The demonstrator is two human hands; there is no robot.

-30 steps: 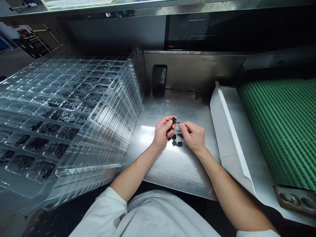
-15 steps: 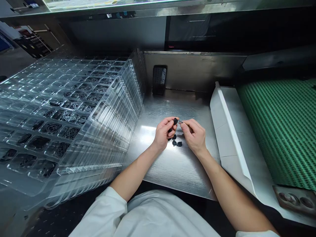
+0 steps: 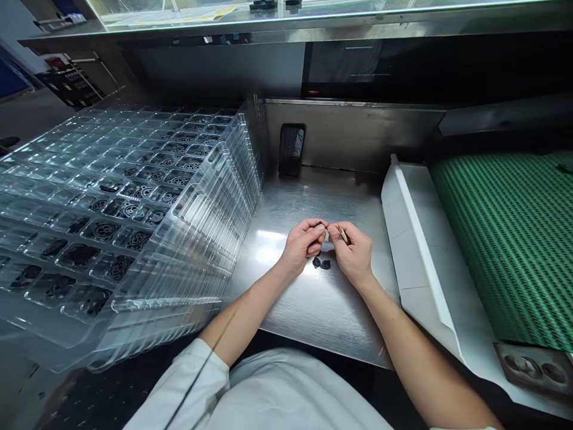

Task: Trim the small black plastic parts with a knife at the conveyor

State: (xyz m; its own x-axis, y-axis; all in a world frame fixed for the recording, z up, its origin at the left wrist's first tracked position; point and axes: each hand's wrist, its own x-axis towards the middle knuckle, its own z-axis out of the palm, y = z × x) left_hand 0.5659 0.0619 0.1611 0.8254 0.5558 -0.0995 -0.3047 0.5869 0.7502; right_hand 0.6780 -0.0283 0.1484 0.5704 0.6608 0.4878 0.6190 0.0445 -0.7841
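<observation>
Both hands meet over the middle of a steel worktop (image 3: 313, 304). My left hand (image 3: 301, 243) is curled shut around a small black part that barely shows between its fingers. My right hand (image 3: 351, 249) is closed in a pinch on a thin metal tool (image 3: 342, 234) whose tip points toward the left hand's fingertips. Two small black parts (image 3: 321, 263) lie on the steel just below and between the hands.
A tilted stack of clear plastic blister trays (image 3: 134, 197) fills the left, many pockets holding round black parts. A white chute (image 3: 416, 239) and a green ribbed conveyor belt (image 3: 510, 239) are on the right. A dark block (image 3: 290, 149) stands against the back wall.
The hands have drawn closer together and the left fingers have curled over the black part, which showed plainly before. The camera has tipped slightly, shifting the scene down.
</observation>
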